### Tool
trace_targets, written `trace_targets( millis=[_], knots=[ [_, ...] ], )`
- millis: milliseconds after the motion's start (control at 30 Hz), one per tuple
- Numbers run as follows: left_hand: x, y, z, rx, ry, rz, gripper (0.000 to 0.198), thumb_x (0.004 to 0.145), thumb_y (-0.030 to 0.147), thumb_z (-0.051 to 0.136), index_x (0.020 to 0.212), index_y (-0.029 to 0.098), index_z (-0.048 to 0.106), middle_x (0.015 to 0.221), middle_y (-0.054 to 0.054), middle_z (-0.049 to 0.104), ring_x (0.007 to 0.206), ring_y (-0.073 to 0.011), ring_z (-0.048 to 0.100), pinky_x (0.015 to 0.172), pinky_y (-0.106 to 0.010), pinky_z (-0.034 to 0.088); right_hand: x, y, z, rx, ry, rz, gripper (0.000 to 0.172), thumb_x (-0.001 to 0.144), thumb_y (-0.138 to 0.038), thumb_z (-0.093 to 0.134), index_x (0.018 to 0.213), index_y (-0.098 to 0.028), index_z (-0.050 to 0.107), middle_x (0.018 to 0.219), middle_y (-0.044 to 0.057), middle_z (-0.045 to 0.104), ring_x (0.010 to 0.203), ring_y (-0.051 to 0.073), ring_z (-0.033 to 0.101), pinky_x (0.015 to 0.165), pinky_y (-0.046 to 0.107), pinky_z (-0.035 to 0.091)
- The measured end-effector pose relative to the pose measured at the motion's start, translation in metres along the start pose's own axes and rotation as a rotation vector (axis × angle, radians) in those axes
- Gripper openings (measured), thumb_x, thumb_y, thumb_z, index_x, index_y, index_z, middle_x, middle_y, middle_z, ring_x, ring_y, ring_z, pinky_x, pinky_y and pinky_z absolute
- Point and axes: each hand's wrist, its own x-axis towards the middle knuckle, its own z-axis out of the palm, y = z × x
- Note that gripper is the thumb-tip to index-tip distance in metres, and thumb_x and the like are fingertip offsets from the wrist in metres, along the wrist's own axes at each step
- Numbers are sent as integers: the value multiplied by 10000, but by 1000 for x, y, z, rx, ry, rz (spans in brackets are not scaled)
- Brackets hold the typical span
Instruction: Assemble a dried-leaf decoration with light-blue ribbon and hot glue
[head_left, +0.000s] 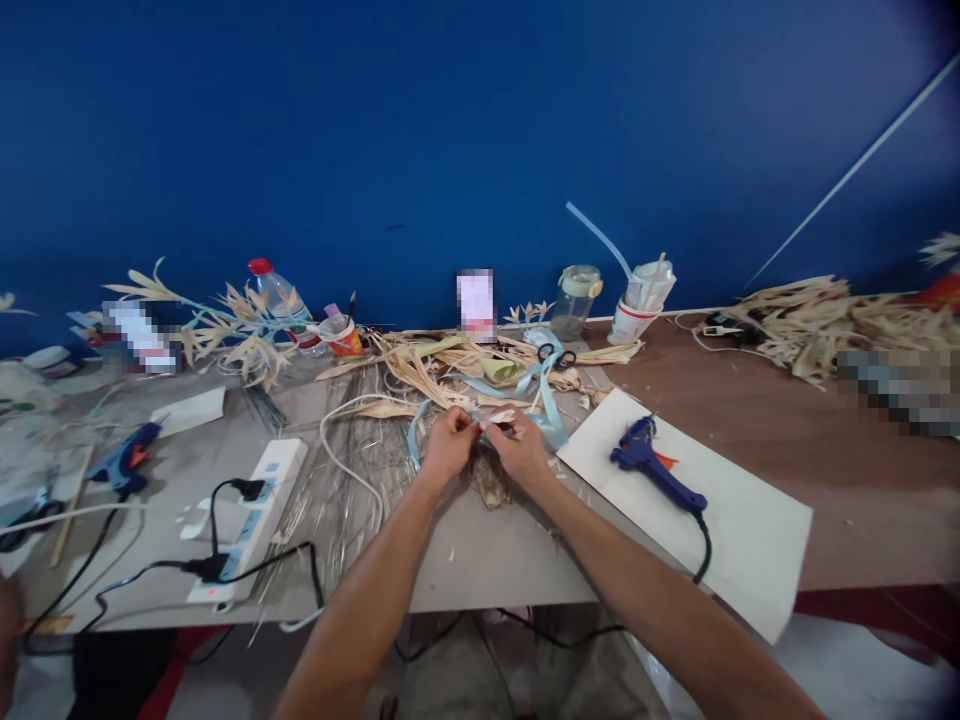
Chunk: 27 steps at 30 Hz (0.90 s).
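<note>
Near the middle of the table, my left hand point(451, 441) and my right hand point(516, 445) meet, fingers pinched together. Between the fingertips is a small pale husk piece point(501, 417), which my right hand grips. A bit of light blue shows at my left fingertips, but what that hand pinches is too small to make out. Light blue ribbon point(551, 395) curls behind and to the right of my hands. Dry corn husks point(420, 370) lie behind them, and a brownish husk scrap point(490, 482) lies just below them.
A blue glue gun point(660, 465) rests on a white board point(739, 530) at right. At left are a power strip point(251, 520) with cables and another glue gun point(126, 462). Behind stand a phone point(477, 303), a jar point(576, 305), cups and a bottle point(277, 290).
</note>
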Motion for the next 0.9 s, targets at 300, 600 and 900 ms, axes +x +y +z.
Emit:
trace_targets(
  millis=[300, 600, 900],
  knots=[
    [-2, 9, 0, 19, 66, 45, 129, 647, 174, 543, 547, 191, 464, 499, 66, 432, 502, -97, 375, 506, -226, 288, -4, 5, 3, -26, -8, 6, 139, 768, -290, 549, 843, -182, 596, 823, 47, 633, 788, 189, 592, 754, 312, 461],
    [2, 2, -6, -25, 20, 51, 188, 647, 276, 592, 549, 197, 454, 485, 79, 389, 480, -89, 340, 486, -224, 270, 6, -2, -4, -135, -279, 43, 227, 826, -220, 453, 930, -170, 647, 964, 88, 683, 928, 201, 614, 849, 324, 446],
    [0, 9, -7, 7, 18, 50, 188, 628, 267, 600, 530, 199, 455, 478, 75, 389, 475, -91, 354, 482, -220, 280, 7, -14, -8, -224, -379, 77, 235, 740, -95, 486, 863, -165, 673, 847, 54, 698, 772, 175, 604, 728, 267, 448]
  ],
)
